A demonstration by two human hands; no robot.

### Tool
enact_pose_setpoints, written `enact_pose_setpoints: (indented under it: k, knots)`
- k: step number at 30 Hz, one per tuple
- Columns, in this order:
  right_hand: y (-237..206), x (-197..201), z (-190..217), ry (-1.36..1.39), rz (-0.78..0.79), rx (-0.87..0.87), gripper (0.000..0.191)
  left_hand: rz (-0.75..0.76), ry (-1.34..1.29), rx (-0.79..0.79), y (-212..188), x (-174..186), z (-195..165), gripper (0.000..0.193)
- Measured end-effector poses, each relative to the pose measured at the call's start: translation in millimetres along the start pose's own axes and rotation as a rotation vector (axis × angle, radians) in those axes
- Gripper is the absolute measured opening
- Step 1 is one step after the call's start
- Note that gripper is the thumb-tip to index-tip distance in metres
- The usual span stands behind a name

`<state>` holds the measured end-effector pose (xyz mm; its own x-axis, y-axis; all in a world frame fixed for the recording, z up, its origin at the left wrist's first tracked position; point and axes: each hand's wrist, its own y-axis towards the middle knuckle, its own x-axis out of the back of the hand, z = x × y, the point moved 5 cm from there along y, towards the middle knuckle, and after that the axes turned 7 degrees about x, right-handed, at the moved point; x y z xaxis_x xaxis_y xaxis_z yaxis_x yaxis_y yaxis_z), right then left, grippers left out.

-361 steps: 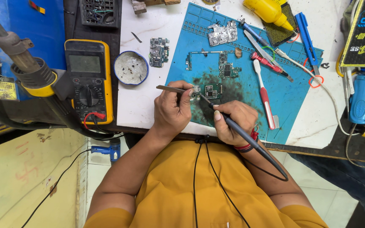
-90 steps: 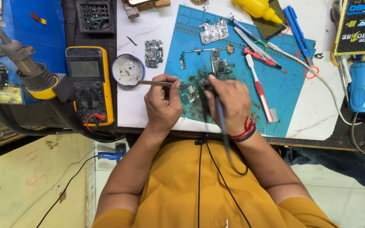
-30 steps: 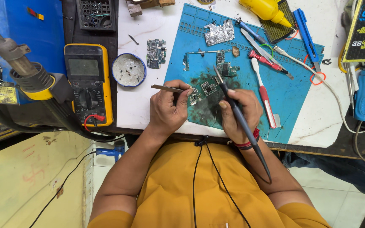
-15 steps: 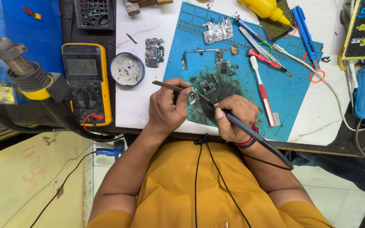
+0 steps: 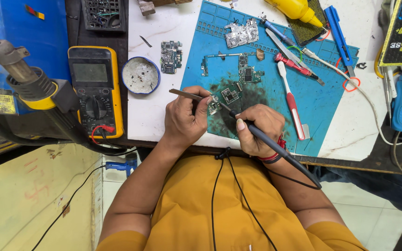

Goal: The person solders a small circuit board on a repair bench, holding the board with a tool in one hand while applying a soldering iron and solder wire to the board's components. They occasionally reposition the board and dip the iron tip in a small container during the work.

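Two hands over the blue mat (image 5: 322, 100) on the bench. My left hand (image 5: 187, 118) has its grip closed on tweezers (image 5: 189, 95), tips at a small circuit board (image 5: 214, 106) just right of it. My right hand (image 5: 257, 130) has its grip closed on a soldering iron (image 5: 275, 148), tip touching the same board up-left of it. Round tin (image 5: 140, 75) and yellow multimeter (image 5: 95, 90) sit left of my left hand.

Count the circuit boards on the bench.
5: a green circuit board on white bench, a silver one, a long thin one, one mid-mat, one at the hands. More may hide.
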<state>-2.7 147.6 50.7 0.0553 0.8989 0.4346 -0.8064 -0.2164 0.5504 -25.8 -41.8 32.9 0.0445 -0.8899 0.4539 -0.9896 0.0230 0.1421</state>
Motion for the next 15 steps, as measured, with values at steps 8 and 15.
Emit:
enact_pose_setpoints:
  k: [8,15]
  knots:
    - [1.5,0.4,1.2,-0.013,-0.004,0.012,0.009,0.002,0.002,0.001,0.6,1.3,-0.6,0.011]
    - [1.1,1.1,2.5,-0.017,0.003,0.005,0.008,0.000,0.017,-0.003,-0.8,0.7,-1.3,0.011]
